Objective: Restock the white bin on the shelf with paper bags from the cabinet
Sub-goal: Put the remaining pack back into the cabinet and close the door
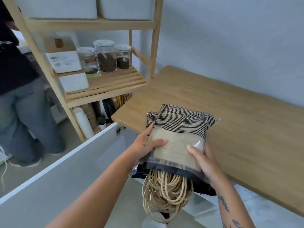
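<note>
**Now both hands are gripping the bags (177, 140) at the counter's edge**

Right now one bundle of paper bags is sitting in clear wrap, tan at the near half and striped black at the far half. A second striped edge is peeking out at its left, so the bags cannot be counted. The left hand (146, 145) is clasping the bundle's left side, thumb lying flat on top and fingers curling along the edge. The right hand (204, 160) is clasping the right side, thumb pressing on the wrap and fingers wrapping underneath. A thick bunch of tan rope handles (164, 190), too many to count, is hanging down from the bundle's near end.

The bundle's far half is lying over the near edge of one wooden counter (230, 104); whether it is touching the wood cannot be told. Just left of the hands, one white cabinet door (57, 170) is standing open.

Further left, one wooden shelf (105, 83) is standing against the wall. Two white bins (56, 7) are sitting side by side on its top level, well apart from the bags. On the level below, three lidded jars (105, 55) are standing in a row beside two stacked white boxes (63, 58). Under that, one small plant (101, 120) is standing near one stack of white cups (83, 124). One person (19, 96) is standing at the far left.
</note>
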### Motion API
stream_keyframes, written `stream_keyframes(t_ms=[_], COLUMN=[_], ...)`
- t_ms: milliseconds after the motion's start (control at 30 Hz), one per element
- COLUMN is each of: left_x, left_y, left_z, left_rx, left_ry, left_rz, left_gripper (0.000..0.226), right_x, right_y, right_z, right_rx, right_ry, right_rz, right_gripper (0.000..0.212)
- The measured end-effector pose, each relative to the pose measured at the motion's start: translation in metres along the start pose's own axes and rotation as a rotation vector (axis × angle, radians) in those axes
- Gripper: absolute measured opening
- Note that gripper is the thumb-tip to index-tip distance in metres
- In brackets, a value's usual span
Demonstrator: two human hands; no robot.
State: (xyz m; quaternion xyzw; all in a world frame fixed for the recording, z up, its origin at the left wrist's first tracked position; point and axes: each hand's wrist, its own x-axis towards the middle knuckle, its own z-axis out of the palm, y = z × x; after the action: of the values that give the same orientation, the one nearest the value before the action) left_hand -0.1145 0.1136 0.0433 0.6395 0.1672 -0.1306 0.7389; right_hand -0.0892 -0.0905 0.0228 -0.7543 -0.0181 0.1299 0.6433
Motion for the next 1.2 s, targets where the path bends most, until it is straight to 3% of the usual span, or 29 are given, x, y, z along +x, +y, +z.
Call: stream_keyframes(t_ms=[67,167,233,433,700,1000,1200], left_x=[-0.034,-0.080,-0.106,-0.157,-0.166,-0.093,-0.003], left_y=[-0.015,-0.033,-0.043,-0.086,-0.146,-0.202,-0.239], left_z=[-0.010,-0.025,-0.036,-0.070,-0.078,-0.057,-0.036], left_rx=[0.017,0.082,0.102,-0.017,-0.054,-0.063,-0.021], left_ry=[-0.015,-0.030,-0.035,0.075,0.153,0.102,0.024], left_rz=[0.048,0.087,0.090,0.049,-0.064,-0.243,-0.145], left_gripper=[0.087,0.079,0.073,0.067,0.068,0.073,0.073], right_x=[-0.032,-0.075,-0.096,-0.128,-0.142,-0.118,-0.066], right_y=[0.004,0.014,0.018,0.035,0.083,0.174,0.232], right_z=[0.015,0.035,0.051,0.088,0.103,0.073,0.034], right_rx=[-0.027,-0.145,-0.172,-0.191,-0.153,-0.183,-0.180], right_ry=[-0.015,-0.018,-0.038,-0.173,-0.315,-0.238,-0.182], right_rz=[0.006,0.020,-0.002,0.048,0.152,0.274,0.233], right_gripper=[0.036,0.077,0.088,0.093,0.076,0.078,0.070])
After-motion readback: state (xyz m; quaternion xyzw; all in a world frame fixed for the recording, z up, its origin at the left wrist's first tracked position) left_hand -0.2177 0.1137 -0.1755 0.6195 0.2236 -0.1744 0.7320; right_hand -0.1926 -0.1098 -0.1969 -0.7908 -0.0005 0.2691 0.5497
